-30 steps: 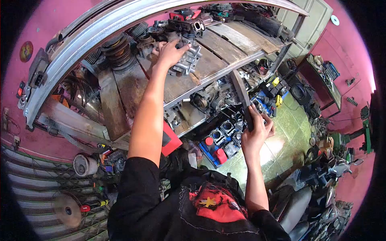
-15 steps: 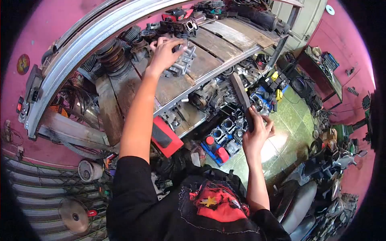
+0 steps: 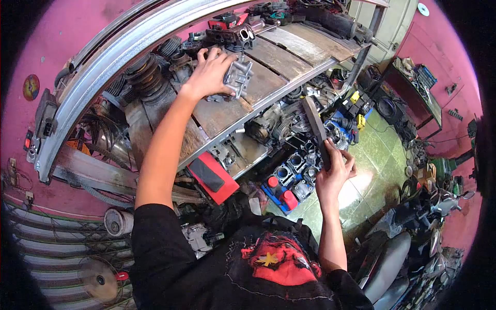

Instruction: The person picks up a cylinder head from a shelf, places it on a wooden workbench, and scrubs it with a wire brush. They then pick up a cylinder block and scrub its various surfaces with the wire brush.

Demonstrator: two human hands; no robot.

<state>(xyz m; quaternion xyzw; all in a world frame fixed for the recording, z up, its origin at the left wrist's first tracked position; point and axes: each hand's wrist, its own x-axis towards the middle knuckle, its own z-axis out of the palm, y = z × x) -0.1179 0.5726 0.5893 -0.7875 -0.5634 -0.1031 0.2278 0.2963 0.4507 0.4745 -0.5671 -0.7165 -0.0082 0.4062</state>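
My left hand (image 3: 211, 75) is closed around the left side of a silver engine casting (image 3: 241, 77) on the wooden-topped bench. Its fingers reach over the far side and the thumb lies along the near side, partly hiding the casting. Off the bench's front edge, my right hand (image 3: 335, 173) grips the lower end of a long, dark, flat bar (image 3: 315, 124). The bar slants up and away, its far end free. Just beyond the casting, a darker engine part (image 3: 235, 36) with round openings stands on the planks.
Stacked round metal parts (image 3: 146, 77) crowd the bench's left. Below, a red box (image 3: 223, 192) with a dark flat pad lies near my body. Cylinder blocks (image 3: 295, 161) fill a blue tray on the floor. A motorcycle seat (image 3: 388, 258) is at lower right.
My left hand has shifted its hold, with the thumb now along the casting's near side. The casting looks slightly turned. The bar stays in my right hand, and the view has tilted a little.
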